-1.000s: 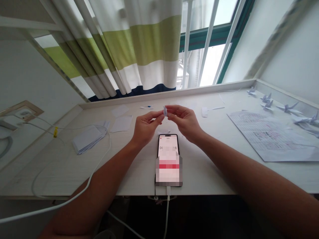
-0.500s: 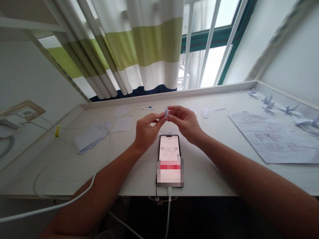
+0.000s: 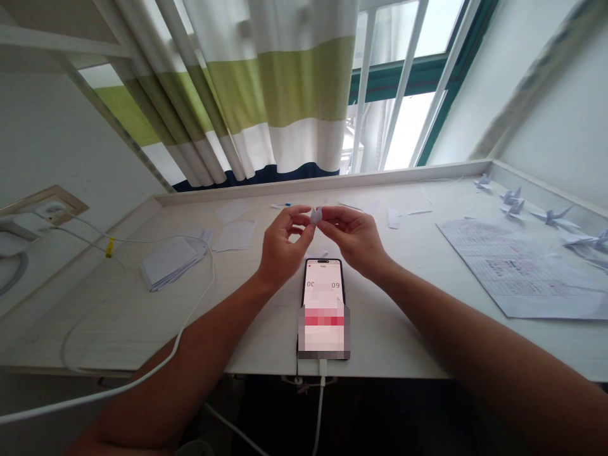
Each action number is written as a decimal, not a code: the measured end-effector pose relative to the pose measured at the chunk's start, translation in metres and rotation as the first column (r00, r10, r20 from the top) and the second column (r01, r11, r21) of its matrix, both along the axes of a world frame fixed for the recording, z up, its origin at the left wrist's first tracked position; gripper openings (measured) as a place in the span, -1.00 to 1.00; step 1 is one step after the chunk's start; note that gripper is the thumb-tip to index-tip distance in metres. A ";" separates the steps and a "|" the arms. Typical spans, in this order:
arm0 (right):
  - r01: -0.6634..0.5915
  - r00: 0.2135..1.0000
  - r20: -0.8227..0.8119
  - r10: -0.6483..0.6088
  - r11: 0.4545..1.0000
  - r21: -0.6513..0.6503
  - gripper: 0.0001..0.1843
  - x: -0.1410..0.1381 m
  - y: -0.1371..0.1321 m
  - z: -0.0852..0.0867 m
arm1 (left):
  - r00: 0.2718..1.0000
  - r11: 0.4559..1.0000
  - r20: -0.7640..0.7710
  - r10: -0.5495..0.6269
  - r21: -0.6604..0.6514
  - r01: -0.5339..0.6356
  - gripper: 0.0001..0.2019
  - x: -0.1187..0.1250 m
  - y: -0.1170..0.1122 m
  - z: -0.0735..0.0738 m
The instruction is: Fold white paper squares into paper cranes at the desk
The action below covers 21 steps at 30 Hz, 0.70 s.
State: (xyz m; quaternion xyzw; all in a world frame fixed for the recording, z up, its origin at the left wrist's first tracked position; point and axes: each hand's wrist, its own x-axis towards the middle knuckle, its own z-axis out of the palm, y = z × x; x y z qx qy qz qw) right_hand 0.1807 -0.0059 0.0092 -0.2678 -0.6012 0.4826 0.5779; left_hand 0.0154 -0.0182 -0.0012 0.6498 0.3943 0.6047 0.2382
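Seemingly edgewise, small white folded paper [image 3: 316, 217] is pinched by nine-o'clock left hand [image 3: 285, 246] and three-o'clock right hand [image 3: 360, 239]; light pressure is advised.

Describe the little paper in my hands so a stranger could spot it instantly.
On the white desk, find the phone. Just beyond it, your left hand and right hand hold up a small folded paper. Its two upward points set it apart from the flat sheets nearby.
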 end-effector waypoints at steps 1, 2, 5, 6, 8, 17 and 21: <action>0.005 1.000 0.006 -0.005 1.000 0.008 -0.66 0.000 0.000 0.000 | 0.999 1.000 0.030 -0.017 -0.013 0.018 -0.74 0.000 0.001 -0.001; 0.012 1.000 0.013 -0.012 1.000 0.017 -0.67 0.001 0.000 0.000 | 0.998 0.999 0.048 -0.029 -0.022 0.030 -0.76 0.000 0.001 -0.001; 0.060 0.995 0.079 -0.066 0.996 0.070 -0.73 0.002 0.000 0.000 | 1.000 1.000 0.016 -0.021 -0.018 0.021 -0.83 0.001 -0.001 0.000; 0.083 0.989 0.112 -0.094 0.992 0.100 -0.76 0.003 0.000 0.000 | 1.000 1.000 -0.008 -0.010 -0.011 0.010 -0.84 0.001 -0.002 0.001; 0.117 0.976 0.165 -0.144 0.980 0.160 -0.81 0.003 0.001 -0.001 | 0.999 1.000 -0.039 0.008 0.008 -0.008 -0.85 0.002 -0.003 0.001; 0.115 0.954 0.245 -0.173 0.965 0.234 -0.82 0.005 0.001 -0.003 | 0.995 0.998 -0.082 0.053 0.026 -0.051 -0.82 0.000 -0.003 0.002; 0.089 0.966 0.230 -0.120 0.986 0.140 -0.70 0.005 0.002 -0.001 | 0.999 0.998 -0.015 0.049 -0.044 -0.050 -0.81 0.000 -0.001 0.002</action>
